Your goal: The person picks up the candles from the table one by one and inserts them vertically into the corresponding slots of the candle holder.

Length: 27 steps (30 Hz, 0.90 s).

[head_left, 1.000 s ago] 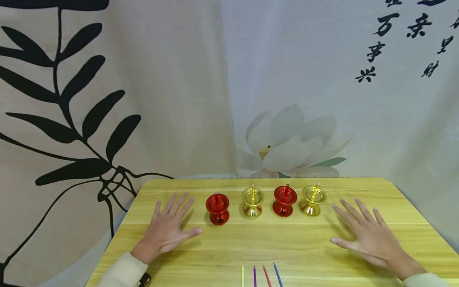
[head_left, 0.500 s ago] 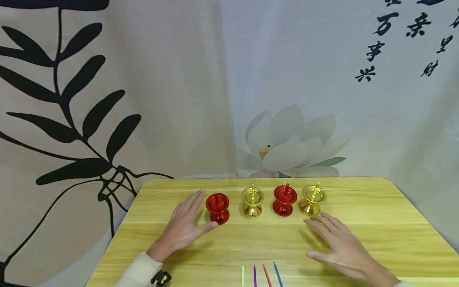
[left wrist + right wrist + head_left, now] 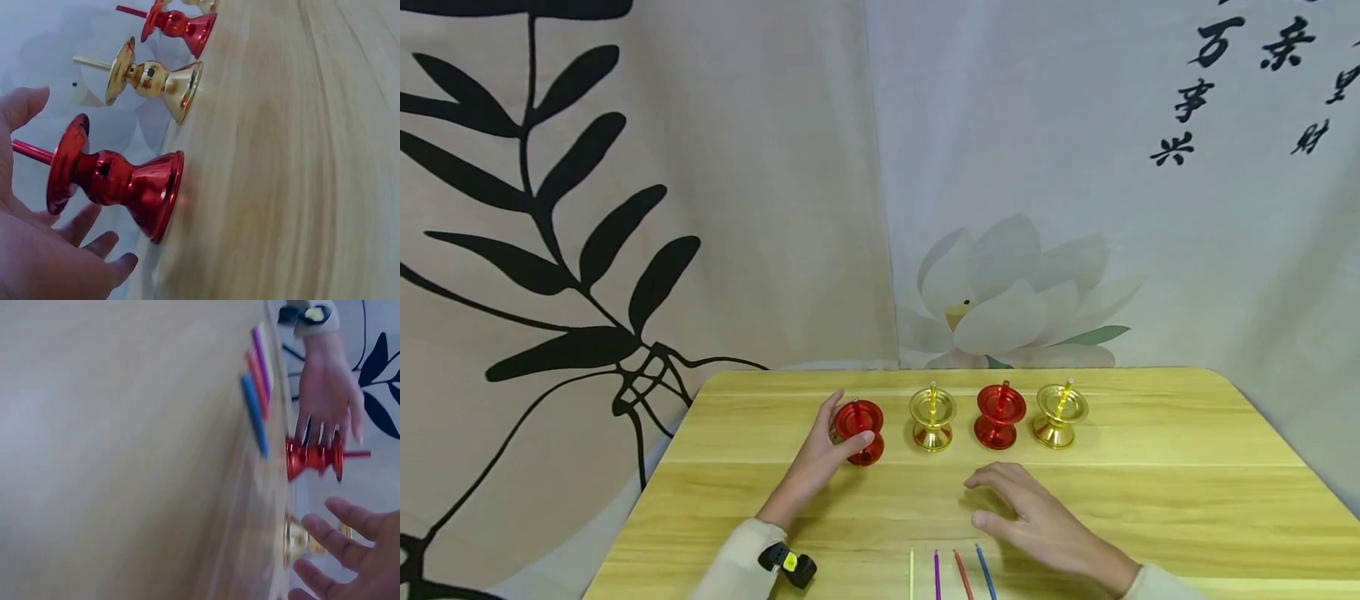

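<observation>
1. Both hands had travelled inward since a second earlier, when they lay flat and spread at the outer ends of the holder row; my left hand (image 3: 820, 467) had closed the gap to the leftmost red candle holder (image 3: 859, 431), and my right hand (image 3: 1037, 521) had slid leftward and nearer to me.
2. Left hand: fingers behind the red holder's waist, thumb in front, cupped loosely about it. From the left wrist view the fingers (image 3: 94, 240) looked just short of the stem, so I could not tell whether they touched.
3. Red candle holder, landmark: upright on the wooden table (image 3: 1187, 500), a red candle standing in it, at the left end of the row.
4. Right of it, in order: gold holder (image 3: 932, 418), second red holder (image 3: 1000, 416), second gold holder (image 3: 1060, 415), each with a candle, all apart from one another.
5. Right hand: fingers relaxed and slightly spread, holding nothing, right of and nearer to me than the landmark.
6. Four loose candles (image 3: 950, 573), yellow, purple, red and blue, lay side by side nearer to me than the landmark, just beside my right hand.
</observation>
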{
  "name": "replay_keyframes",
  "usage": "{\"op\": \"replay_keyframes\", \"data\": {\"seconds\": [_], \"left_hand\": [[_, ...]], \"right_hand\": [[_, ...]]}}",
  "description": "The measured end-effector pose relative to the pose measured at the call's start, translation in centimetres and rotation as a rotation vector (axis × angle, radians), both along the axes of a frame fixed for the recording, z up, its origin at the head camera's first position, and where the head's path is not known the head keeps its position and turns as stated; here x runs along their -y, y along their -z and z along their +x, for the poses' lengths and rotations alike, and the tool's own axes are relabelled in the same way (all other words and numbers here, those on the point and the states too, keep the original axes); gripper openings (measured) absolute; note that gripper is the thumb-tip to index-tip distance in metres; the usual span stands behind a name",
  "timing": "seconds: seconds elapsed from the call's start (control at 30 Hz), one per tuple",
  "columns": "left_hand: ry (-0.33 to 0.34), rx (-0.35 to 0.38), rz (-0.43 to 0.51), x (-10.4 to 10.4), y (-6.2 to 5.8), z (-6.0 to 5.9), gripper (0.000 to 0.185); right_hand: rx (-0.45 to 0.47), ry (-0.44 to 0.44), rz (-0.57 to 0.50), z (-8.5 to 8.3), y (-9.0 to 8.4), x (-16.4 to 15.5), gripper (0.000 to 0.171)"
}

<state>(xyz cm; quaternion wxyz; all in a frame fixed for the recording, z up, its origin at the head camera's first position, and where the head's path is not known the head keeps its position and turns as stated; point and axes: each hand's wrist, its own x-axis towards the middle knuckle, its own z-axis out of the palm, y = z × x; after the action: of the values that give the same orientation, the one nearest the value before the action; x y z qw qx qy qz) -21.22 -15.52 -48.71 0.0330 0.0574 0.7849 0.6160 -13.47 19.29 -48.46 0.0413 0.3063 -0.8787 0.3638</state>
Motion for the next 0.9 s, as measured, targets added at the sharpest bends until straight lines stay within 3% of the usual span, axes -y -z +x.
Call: {"op": "replay_keyframes", "data": {"seconds": [0.1,0.3,0.57,0.9], "left_hand": [[-0.002,0.019,0.06,-0.3,0.4,-0.2,0.099],[-0.01,0.005,0.101,-0.7,1.1,-0.5,0.096],[-0.041,-0.011,0.116,-1.2,1.7,-0.6,0.091],[-0.053,-0.015,0.128,-1.3,1.9,-0.5,0.085]], "right_hand": [[0.074,-0.052,-0.039,-0.2,-0.1,1.4,0.025],[0.045,-0.113,-0.001,-0.3,0.4,4.1,0.021],[0.004,-0.137,0.106,-0.1,0.5,6.7,0.037],[0.026,-0.079,0.265,0.4,0.6,8.9,0.051]]}}
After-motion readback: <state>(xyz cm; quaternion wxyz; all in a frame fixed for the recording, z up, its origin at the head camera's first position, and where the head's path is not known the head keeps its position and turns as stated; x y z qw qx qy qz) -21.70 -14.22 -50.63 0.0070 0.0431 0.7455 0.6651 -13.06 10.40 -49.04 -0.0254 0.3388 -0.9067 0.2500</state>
